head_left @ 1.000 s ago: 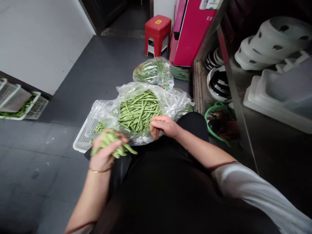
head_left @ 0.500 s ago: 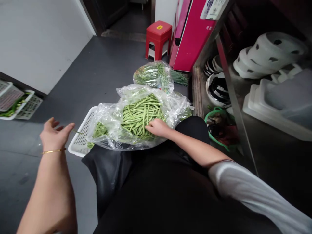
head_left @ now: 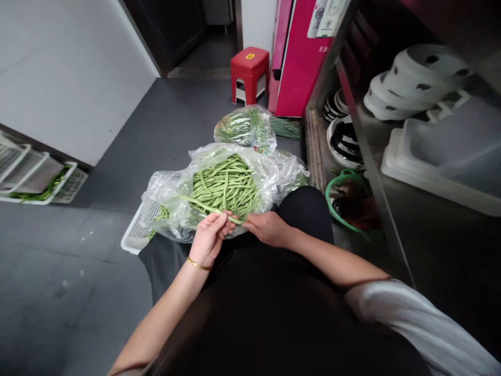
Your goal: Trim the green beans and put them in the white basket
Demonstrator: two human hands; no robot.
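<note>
left hand (head_left: 209, 237) and right hand (head_left: 269, 228), fingers closed, pinch one green bean (head_left: 204, 206); the plastic bag (head_left: 176, 181) has many left, the basket (head_left: 136, 230) beside it showing few.

Bangle (head_left: 199, 264), one: slim, gold-coloured, round the wrist just behind the left hand (head_left: 211, 235). Right sleeve (head_left: 395, 303): light grey, creased, its hem well up the arm from the right hand (head_left: 270, 228). Garment front (head_left: 282, 313): black, plain, nearer the body than both hands. Knee covering (head_left: 307, 209): black, rounded, beside the right hand. Dark grey cloth (head_left: 168, 271): smooth, draped, outward of the left hand.
</note>
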